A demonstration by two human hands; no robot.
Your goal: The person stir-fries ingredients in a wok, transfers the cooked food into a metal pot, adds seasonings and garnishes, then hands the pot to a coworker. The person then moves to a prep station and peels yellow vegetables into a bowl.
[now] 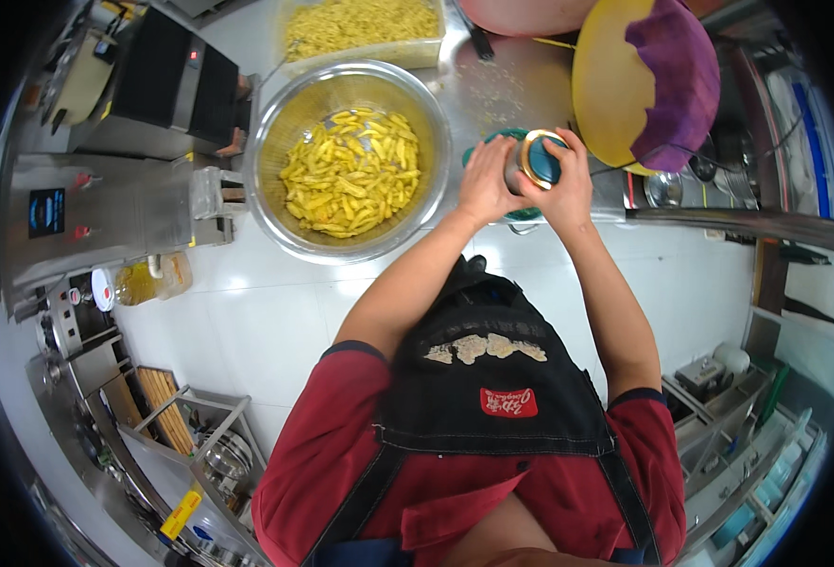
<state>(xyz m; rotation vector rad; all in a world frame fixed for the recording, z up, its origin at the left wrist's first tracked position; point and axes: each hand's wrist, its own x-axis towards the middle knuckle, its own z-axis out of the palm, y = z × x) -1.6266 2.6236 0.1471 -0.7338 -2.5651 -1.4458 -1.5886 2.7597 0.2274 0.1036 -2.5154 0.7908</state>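
Note:
Both of my hands are on a cylindrical container with a dark teal lid [546,160] and a gold-coloured rim. My left hand [485,183] grips its side, while my right hand [567,181] curls around the lid end, fingers and thumb at the rim. Behind and beneath them, a green round item [507,133] on the counter is mostly hidden by my hands. To their left stands a large metal bowl [262,202]. Many yellow finger-shaped food pieces [353,177] lie in its bottom.
A clear tub [417,53] of yellow shredded food [360,25] sits behind the bowl. On the steel counter [509,71] lie crumbs and a black handle [483,45]. A yellow basin [604,92] with a purple covering [679,85] stands right. Black-fronted equipment [151,88] is left.

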